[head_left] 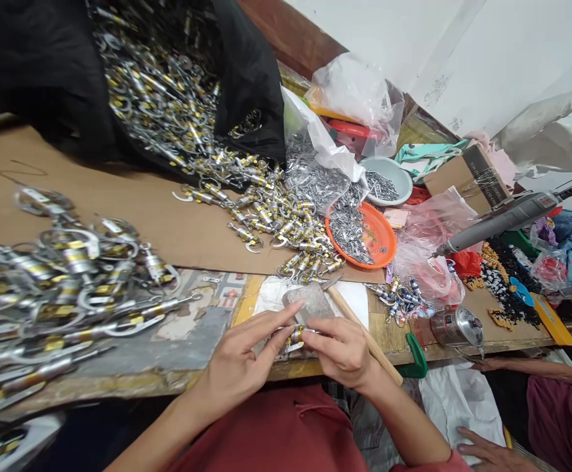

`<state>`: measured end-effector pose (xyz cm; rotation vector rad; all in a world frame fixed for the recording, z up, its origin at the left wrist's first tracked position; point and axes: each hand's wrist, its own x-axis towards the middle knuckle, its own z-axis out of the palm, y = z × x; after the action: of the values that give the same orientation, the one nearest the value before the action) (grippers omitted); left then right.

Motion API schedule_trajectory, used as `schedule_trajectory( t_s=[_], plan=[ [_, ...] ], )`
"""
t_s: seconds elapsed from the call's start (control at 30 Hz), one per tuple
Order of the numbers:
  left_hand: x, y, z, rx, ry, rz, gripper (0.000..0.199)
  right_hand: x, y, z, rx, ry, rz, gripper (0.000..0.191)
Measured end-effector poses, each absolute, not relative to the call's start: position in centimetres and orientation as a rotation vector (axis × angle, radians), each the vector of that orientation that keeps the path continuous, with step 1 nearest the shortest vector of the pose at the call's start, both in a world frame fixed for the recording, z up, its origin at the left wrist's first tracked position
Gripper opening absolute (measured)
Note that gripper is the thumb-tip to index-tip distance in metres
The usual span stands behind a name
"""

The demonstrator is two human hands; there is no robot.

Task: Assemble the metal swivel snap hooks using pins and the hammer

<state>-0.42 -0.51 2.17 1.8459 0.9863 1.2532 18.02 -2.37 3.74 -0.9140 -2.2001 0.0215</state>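
Note:
Both hands meet at the table's front edge around one small silver and gold metal piece (294,337). My left hand (246,347) has its thumb and index finger at the piece's left end, the index finger stretched over it. My right hand (340,344) pinches its right side between thumb and fingers. Just behind them lies a grey metal block (310,303). A hammer's wooden handle (365,334) slants under my right wrist, its head beside the block. Similar silver and gold pieces (290,223) are heaped behind.
Many finished-looking metal pieces (69,282) cover the left. A black bag (251,85) spills more. An orange plate (382,233) and a pale bowl (397,177) hold small metal parts. At right are a metal cup (456,328), an electric screwdriver (502,219) and another person's hand (487,449).

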Motion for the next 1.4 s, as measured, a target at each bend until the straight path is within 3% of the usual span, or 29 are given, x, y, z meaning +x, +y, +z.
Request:
schedule_trajectory(
  t_s=[0.3, 0.5, 0.77, 1.0, 1.2, 1.4],
  plan=[
    [-0.6, -0.8, 2.5, 1.888, 0.868, 1.366, 0.037, 17.9, -3.0, 4.6, -0.857, -2.226, -0.113, 0.025],
    [-0.4, -1.1, 1.9, 1.589, 0.940, 1.242, 0.039, 17.7, -3.3, 3.8, -0.956, -2.103, 0.114, 0.019],
    [0.5, -1.4, 1.1, 0.883, 0.856, 0.939, 0.092, 17.4, -3.0, 2.5, -1.100, -1.844, 0.426, 0.013],
    [0.5, -0.9, 0.9, 0.812, 0.839, 0.888, 0.089, 18.5, -1.9, 4.1, -1.182, -1.956, 0.717, 0.014],
    [-0.4, -0.3, 1.1, 0.817, 0.782, 0.703, 0.086, 25.5, 6.9, 4.8, -1.609, -1.714, 0.137, 0.020],
    [-0.3, -0.1, 1.4, 0.840, 0.752, 0.693, 0.079, 30.0, 13.6, 0.8, -1.926, -1.823, 0.148, 0.023]
  ],
)
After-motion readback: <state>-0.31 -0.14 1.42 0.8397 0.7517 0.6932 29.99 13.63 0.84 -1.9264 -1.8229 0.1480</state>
